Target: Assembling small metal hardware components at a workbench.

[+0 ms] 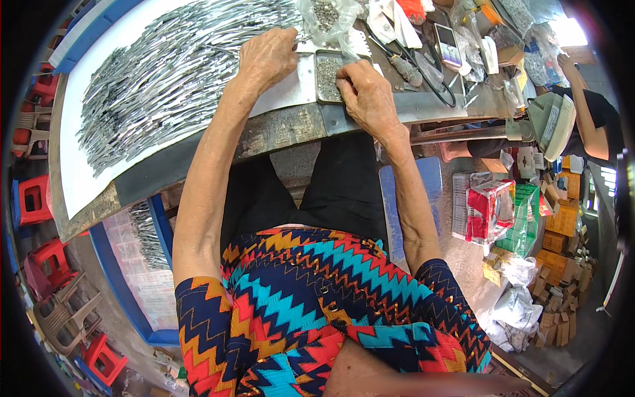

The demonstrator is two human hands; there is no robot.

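My left hand is closed in a pinch at the right end of a wide spread of thin, dark and silvery metal strips. What sits between its fingertips is too small to make out. Beside it lies a shallow metal tray holding many tiny silvery parts. Over the tray's right edge, my right hand has its fingers curled together, hiding whatever they may grip. A clear plastic bag with small metal parts stands just behind the tray.
White sheeting lies under the strips on the worktable. A phone, a black cable and plastic bags crowd the right. A lamp-like fixture juts out there, near another person's arm. Red stools stand left.
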